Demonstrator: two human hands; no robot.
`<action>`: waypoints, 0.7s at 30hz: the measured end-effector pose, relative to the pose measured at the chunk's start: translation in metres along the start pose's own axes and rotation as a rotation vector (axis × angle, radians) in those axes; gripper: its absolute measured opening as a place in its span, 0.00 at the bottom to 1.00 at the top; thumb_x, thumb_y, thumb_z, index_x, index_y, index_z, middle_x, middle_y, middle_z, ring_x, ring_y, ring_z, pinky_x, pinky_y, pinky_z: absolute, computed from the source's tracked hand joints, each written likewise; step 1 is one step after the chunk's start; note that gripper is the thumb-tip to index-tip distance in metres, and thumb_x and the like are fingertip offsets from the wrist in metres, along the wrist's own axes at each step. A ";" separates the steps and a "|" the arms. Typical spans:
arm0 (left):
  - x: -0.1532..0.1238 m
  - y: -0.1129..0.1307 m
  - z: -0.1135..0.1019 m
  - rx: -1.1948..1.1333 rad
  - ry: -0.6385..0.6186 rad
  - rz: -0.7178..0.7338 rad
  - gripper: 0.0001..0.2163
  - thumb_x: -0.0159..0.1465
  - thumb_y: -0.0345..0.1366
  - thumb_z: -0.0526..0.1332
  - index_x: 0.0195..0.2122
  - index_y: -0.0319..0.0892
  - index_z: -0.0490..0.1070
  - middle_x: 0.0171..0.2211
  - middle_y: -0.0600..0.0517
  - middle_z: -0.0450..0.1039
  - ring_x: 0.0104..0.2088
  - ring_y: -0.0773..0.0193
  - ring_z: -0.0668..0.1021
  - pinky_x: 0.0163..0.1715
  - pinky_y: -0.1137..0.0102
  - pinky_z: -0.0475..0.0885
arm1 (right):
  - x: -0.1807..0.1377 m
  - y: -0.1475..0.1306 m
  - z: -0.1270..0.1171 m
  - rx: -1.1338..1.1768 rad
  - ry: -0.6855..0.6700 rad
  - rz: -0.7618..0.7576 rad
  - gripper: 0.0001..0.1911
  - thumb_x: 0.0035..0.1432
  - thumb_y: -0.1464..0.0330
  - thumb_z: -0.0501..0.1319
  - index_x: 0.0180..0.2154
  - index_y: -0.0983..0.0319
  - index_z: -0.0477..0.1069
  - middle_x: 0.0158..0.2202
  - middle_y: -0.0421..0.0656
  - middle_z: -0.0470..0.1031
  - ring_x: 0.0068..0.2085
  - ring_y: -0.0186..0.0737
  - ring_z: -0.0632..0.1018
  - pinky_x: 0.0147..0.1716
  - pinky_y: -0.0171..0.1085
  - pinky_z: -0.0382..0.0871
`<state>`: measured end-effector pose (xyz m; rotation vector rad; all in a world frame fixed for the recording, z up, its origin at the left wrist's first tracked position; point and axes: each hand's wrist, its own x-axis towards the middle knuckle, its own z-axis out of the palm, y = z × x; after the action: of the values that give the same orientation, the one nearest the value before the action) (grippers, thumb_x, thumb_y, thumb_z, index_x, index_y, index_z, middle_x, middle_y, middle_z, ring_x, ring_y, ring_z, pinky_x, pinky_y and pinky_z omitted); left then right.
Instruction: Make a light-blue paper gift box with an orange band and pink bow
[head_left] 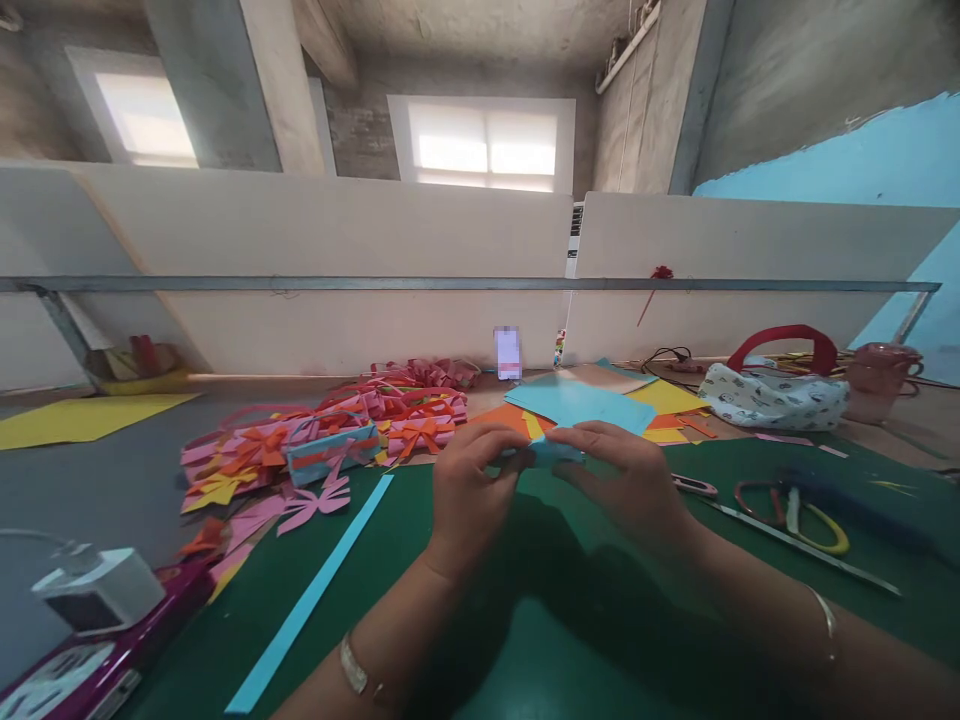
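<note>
A small folded piece of light blue paper is held up between both hands above the green cutting mat. My left hand pinches its left end, with thumb and fingers closed. On its right side, my right hand grips it between thumb and fingertips. Fingers cover parts of the paper, so its full shape cannot be made out. A long light blue paper strip lies slanted on the mat, left of my left hand. Beyond the hands lie light blue sheets on orange and yellow paper.
Pink, orange and blue paper crafts are heaped at left. Scissors, a metal ruler and a utility knife lie at right. A phone stands at the back. A fabric bag and a charger flank the mat.
</note>
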<state>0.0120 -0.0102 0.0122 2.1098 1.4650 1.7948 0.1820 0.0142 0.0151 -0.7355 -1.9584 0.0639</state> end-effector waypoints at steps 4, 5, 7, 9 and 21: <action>-0.003 0.001 0.003 -0.043 -0.011 -0.012 0.03 0.53 0.29 0.63 0.29 0.42 0.75 0.32 0.51 0.74 0.35 0.65 0.75 0.38 0.70 0.70 | -0.003 0.001 0.003 -0.008 0.040 -0.033 0.11 0.52 0.72 0.62 0.39 0.55 0.75 0.36 0.41 0.78 0.38 0.39 0.77 0.40 0.41 0.71; -0.003 0.001 0.003 -0.048 -0.006 -0.015 0.03 0.53 0.29 0.63 0.29 0.41 0.75 0.32 0.51 0.74 0.35 0.65 0.75 0.38 0.70 0.70 | -0.003 0.001 0.003 0.003 0.053 -0.039 0.10 0.52 0.72 0.62 0.38 0.56 0.75 0.35 0.41 0.78 0.37 0.39 0.77 0.39 0.40 0.71; -0.003 0.001 0.005 -0.059 0.011 -0.022 0.03 0.52 0.28 0.64 0.28 0.41 0.75 0.31 0.51 0.75 0.35 0.65 0.75 0.37 0.70 0.71 | -0.002 0.001 0.004 0.025 0.089 -0.041 0.09 0.52 0.71 0.62 0.37 0.56 0.76 0.34 0.40 0.78 0.36 0.38 0.77 0.36 0.38 0.72; -0.004 0.001 0.006 -0.061 0.033 -0.018 0.04 0.52 0.27 0.64 0.28 0.42 0.75 0.30 0.52 0.75 0.34 0.65 0.75 0.35 0.70 0.71 | -0.002 0.001 0.004 0.063 0.104 -0.030 0.08 0.52 0.71 0.62 0.35 0.56 0.76 0.32 0.40 0.77 0.35 0.37 0.76 0.35 0.37 0.72; -0.005 -0.002 0.009 0.065 0.027 0.056 0.04 0.49 0.30 0.67 0.23 0.44 0.73 0.26 0.55 0.76 0.31 0.63 0.75 0.34 0.65 0.68 | -0.002 -0.003 0.007 0.170 0.052 -0.011 0.05 0.50 0.72 0.64 0.31 0.57 0.74 0.29 0.39 0.75 0.33 0.37 0.75 0.35 0.37 0.70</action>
<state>0.0183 -0.0079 0.0040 2.1862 1.5050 1.8260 0.1756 0.0124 0.0107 -0.6090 -1.8808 0.2005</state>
